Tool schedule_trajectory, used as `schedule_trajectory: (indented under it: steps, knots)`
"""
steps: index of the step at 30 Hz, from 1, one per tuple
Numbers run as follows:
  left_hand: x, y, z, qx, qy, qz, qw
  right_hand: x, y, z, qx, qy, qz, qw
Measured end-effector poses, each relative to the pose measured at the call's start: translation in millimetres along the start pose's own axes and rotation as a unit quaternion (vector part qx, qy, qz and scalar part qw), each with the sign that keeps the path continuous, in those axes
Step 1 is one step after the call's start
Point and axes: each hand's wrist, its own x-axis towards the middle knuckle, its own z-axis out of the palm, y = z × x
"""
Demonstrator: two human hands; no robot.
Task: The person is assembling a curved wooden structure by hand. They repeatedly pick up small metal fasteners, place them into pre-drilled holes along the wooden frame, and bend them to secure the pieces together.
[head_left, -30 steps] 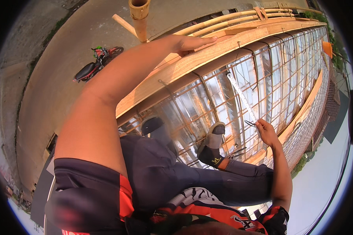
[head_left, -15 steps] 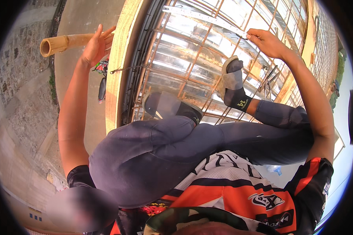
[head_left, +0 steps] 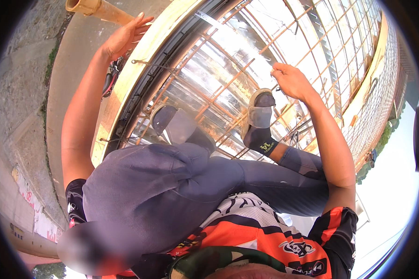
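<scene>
Head view: left hand (head_left: 123, 37) open, resting against bamboo pole (head_left: 95, 8); right hand (head_left: 291, 81) pinching rebar grid (head_left: 228, 83).

Camera: one fisheye on your head, left of the pair.
Facing: steeply down over your knees and feet onto the rebar grid (head_left: 246, 69).
Nearness: your legs fill the middle; ground far below.
Edges: straight bars bend toward the rim.

Rusty matt steel rebar grid (head_left: 246, 69); glossy metal sheeting (head_left: 219, 79) beneath; pale rough timber edge board (head_left: 139, 79); bamboo pole (head_left: 102, 9).
</scene>
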Motion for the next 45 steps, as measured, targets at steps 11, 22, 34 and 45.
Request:
schedule_trajectory:
  steps: [11,22,34,45]
  knots:
    - [-28,-9,19,0.01,0.049,-0.016,0.999,16,-3,-27,-0.075,0.023,-0.039,0.996]
    - [-38,3,52,-0.119,0.005,-0.048,0.992,22,37,28,0.081,0.071,-0.088,0.99]
    - [-55,19,57,0.005,0.033,-0.019,0.999,52,58,32,0.16,0.108,-0.139,0.971]
    - [-55,16,61,0.102,0.088,-0.052,0.989,61,71,39,0.194,0.129,-0.145,0.962]
